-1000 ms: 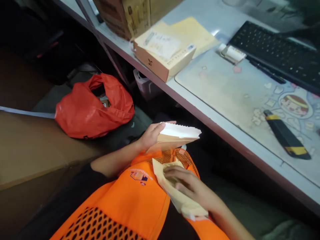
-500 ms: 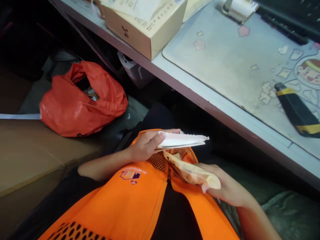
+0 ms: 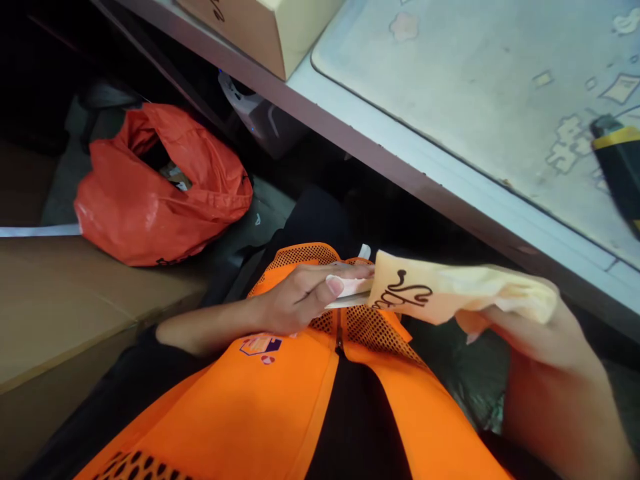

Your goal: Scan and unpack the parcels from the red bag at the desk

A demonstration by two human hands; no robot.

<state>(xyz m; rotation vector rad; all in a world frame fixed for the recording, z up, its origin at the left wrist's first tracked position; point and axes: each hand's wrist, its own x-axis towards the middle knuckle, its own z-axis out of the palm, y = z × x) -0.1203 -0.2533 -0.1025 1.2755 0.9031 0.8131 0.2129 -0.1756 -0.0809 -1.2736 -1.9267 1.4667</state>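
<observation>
My left hand [image 3: 295, 297] pinches a flat white paper packet [image 3: 350, 288] between thumb and fingers, in front of the orange vest. A soft cream bag [image 3: 435, 290] with brown script lettering is gripped at its far right end by my right hand [image 3: 545, 333]. The bag's left edge meets the packet's right end and covers it. Whether the packet is inside the bag or behind it, I cannot tell. Parts of my right fingers are hidden behind the bag.
Ahead runs a white desk edge [image 3: 360, 123] with a cardboard box [image 3: 255, 30], a printed desk mat [image 3: 450, 87] and a black-and-yellow cutter [image 3: 623, 167]. An orange-red bag [image 3: 165, 193] stands open at left, beside flat cardboard [image 3: 65, 300]. A pale device [image 3: 265, 123] sits under the desk.
My right hand has moved right and up, and the cream bag now lies level against the packet's right end. The packet has stayed in my left hand. The view has shifted slightly.
</observation>
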